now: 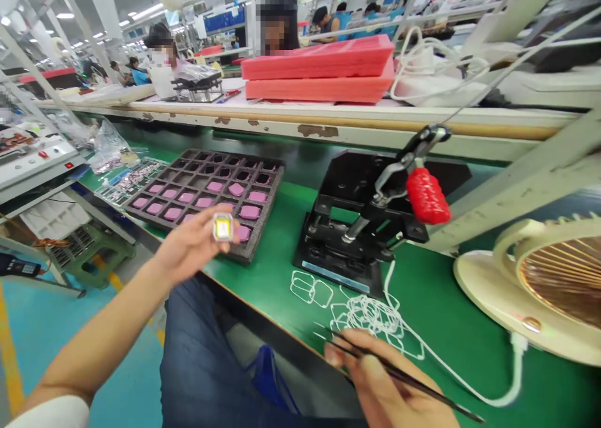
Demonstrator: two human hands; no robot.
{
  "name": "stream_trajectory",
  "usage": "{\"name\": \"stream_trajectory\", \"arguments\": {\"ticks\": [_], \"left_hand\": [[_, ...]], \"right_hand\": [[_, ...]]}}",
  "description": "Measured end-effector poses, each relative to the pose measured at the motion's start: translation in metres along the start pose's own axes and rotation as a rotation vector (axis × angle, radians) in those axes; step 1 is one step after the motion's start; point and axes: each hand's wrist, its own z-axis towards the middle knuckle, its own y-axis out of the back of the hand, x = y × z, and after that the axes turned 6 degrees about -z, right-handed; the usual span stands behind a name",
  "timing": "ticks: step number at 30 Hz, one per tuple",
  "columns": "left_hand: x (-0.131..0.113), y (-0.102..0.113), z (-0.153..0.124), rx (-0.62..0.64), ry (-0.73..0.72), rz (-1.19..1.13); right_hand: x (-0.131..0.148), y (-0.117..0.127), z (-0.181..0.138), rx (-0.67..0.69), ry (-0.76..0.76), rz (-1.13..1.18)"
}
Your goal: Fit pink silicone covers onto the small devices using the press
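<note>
My left hand [195, 243] grips a small squarish piece [222, 227] with a pale rim and a yellow-edged white middle, held up over the near edge of a dark foam tray [257, 253]. Pink pieces [250, 212] sit in many of the tray's pockets; darker ones fill some back pockets. In my right hand [385, 378] is a pair of black tweezers [422, 387], tips pointing left and slightly apart, with nothing visible between them. Just beyond the tips lies a tangled heap of thin white ring gaskets [369, 315], a few of them loose [310, 287] to its left.
A black toggle-clamp fixture [347, 221] with a red-wrapped handle [428, 196] stands behind the gaskets. At right is a cream fan [488, 290] with a white cable. Red foam sheets [319, 71] lie on the shelf above. Other people sit across the line.
</note>
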Motion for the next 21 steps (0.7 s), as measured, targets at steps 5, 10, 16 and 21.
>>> {"name": "stream_trajectory", "arguments": {"ticks": [5, 10, 16, 21], "left_hand": [[0.077, -0.082, -0.055, 0.066, 0.215, -0.187], [0.096, -0.110, -0.071, 0.079, 0.324, -0.075], [0.089, -0.119, -0.073, 0.061, 0.360, -0.032], [0.088, -0.119, -0.074, 0.050, 0.364, 0.003]], "right_hand": [[0.012, -0.043, 0.017, -0.083, 0.546, -0.321], [0.004, -0.049, 0.014, -0.014, 0.758, -0.480], [-0.006, -0.041, 0.002, -0.010, 0.735, -0.548], [-0.005, -0.043, 0.003, -0.009, 0.763, -0.560]]}}
